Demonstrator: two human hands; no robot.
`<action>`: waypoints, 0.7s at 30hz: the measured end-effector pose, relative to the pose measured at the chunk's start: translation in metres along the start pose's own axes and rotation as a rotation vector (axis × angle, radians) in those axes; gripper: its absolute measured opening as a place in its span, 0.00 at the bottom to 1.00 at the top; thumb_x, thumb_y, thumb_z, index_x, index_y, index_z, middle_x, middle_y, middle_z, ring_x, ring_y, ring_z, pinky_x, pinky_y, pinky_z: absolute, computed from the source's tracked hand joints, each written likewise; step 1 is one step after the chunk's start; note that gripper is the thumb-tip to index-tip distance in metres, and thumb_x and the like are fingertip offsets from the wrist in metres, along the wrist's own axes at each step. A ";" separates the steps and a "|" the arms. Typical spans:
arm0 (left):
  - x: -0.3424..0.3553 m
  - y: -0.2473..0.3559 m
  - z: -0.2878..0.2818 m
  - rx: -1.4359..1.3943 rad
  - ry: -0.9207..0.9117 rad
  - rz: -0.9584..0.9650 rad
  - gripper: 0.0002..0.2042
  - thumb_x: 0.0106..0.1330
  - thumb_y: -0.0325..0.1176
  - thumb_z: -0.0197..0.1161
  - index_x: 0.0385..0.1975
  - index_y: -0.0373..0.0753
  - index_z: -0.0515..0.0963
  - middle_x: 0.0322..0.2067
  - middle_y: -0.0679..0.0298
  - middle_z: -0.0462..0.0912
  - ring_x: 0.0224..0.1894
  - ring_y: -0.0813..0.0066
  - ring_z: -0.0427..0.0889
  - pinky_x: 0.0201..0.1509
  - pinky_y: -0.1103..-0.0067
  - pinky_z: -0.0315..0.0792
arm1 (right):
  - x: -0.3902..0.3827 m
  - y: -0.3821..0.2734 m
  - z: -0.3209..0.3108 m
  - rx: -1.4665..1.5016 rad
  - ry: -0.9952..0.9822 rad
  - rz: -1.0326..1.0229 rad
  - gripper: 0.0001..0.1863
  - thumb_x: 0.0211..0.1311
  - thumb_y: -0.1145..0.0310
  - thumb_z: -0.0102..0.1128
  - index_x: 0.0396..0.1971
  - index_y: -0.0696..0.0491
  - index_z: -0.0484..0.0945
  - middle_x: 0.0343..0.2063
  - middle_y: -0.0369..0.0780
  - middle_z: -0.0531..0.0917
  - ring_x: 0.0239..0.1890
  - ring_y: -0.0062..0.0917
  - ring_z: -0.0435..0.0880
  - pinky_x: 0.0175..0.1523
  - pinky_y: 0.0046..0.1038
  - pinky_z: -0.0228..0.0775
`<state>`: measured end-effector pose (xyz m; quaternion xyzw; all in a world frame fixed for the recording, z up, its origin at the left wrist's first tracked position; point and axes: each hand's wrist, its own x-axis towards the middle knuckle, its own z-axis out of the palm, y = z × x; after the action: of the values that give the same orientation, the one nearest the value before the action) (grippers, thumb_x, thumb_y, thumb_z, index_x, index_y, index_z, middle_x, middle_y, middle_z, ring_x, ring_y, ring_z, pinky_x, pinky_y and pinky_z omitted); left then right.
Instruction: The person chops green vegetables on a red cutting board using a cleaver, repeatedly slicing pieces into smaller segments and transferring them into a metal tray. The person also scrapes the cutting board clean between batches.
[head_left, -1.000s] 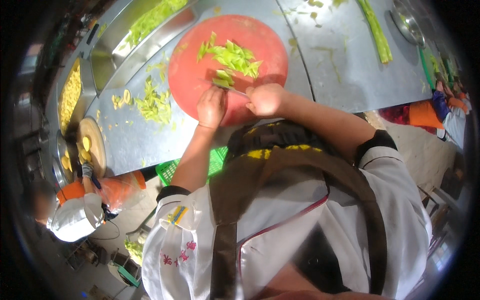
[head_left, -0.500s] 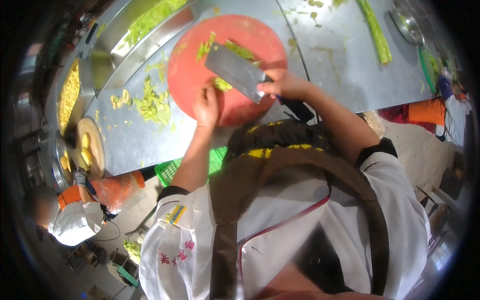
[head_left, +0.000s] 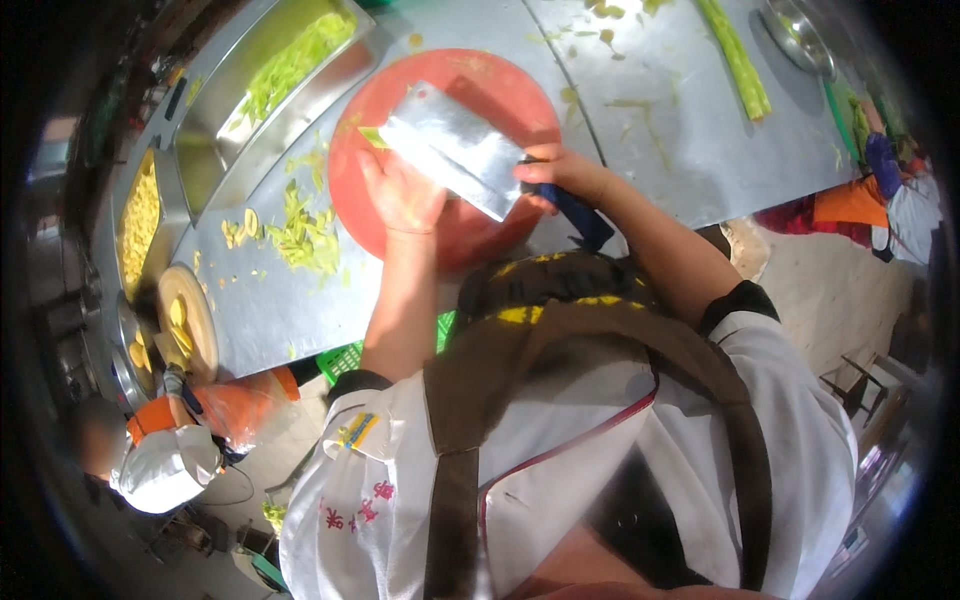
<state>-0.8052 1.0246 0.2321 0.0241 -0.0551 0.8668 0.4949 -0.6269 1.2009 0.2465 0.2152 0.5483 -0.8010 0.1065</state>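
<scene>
My right hand (head_left: pixel 562 178) is wrapped around the dark handle of a cleaver (head_left: pixel 450 148). The broad blade lies nearly flat over the round red cutting board (head_left: pixel 370 95), shining in the light. Open and stretched out, my left hand (head_left: pixel 405 195) rests at the board's near left part, with its fingertips partly hidden by the blade. A bit of green cut celery (head_left: pixel 373 136) sticks out at the blade's left edge; anything beneath the blade is hidden. Left of the board lies a heap of cut celery pieces (head_left: pixel 304 232) on the metal table (head_left: pixel 290 315).
A deep steel tray (head_left: pixel 205 160) of cut greens stands at the far left, beside a container of yellow diced pieces (head_left: pixel 140 225). Celery stalks (head_left: pixel 738 65) and a metal bowl (head_left: pixel 800 35) sit far right. Another person (head_left: pixel 165 465) works at a wooden board (head_left: pixel 205 310) on the left.
The cleaver has turned flatter and shifted left toward my left hand. My left hand has opened out to meet the blade. The cut greens seen on the board are now mostly out of sight.
</scene>
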 end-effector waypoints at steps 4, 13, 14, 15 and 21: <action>0.003 0.001 -0.001 0.321 0.258 0.052 0.36 0.75 0.57 0.41 0.68 0.28 0.59 0.70 0.45 0.59 0.72 0.49 0.57 0.75 0.57 0.53 | -0.017 0.014 -0.038 0.011 0.073 -0.021 0.16 0.63 0.58 0.64 0.36 0.57 0.76 0.22 0.40 0.78 0.17 0.22 0.76 0.21 0.23 0.68; 0.035 0.057 -0.031 1.604 0.404 0.111 0.29 0.74 0.49 0.51 0.64 0.30 0.66 0.65 0.51 0.69 0.68 0.58 0.65 0.70 0.63 0.60 | -0.046 0.022 -0.076 -0.035 0.395 0.166 0.16 0.62 0.58 0.66 0.35 0.56 0.78 0.25 0.38 0.79 0.24 0.22 0.79 0.25 0.26 0.73; 0.046 0.068 -0.039 1.871 0.379 0.110 0.31 0.72 0.52 0.53 0.65 0.33 0.66 0.66 0.50 0.67 0.69 0.56 0.64 0.71 0.62 0.58 | -0.043 0.027 -0.075 -0.062 0.406 0.168 0.16 0.63 0.58 0.66 0.36 0.56 0.78 0.26 0.38 0.80 0.24 0.22 0.79 0.25 0.26 0.73; 0.055 0.077 -0.048 2.139 0.349 0.110 0.33 0.70 0.56 0.55 0.66 0.35 0.67 0.67 0.49 0.65 0.70 0.54 0.62 0.72 0.61 0.56 | -0.035 0.035 -0.072 -0.091 0.415 0.169 0.16 0.63 0.58 0.65 0.37 0.57 0.78 0.26 0.38 0.80 0.24 0.22 0.79 0.26 0.27 0.74; 0.044 0.018 -0.049 2.722 -0.063 0.160 0.43 0.54 0.60 0.70 0.66 0.38 0.67 0.68 0.46 0.61 0.69 0.44 0.60 0.71 0.57 0.57 | 0.020 0.030 -0.032 -0.194 0.384 0.076 0.17 0.64 0.58 0.64 0.42 0.58 0.79 0.26 0.37 0.80 0.28 0.21 0.78 0.30 0.26 0.73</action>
<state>-0.8419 1.0590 0.1864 0.5049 0.8226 0.2600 0.0274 -0.6251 1.2208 0.2021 0.3732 0.6244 -0.6843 0.0503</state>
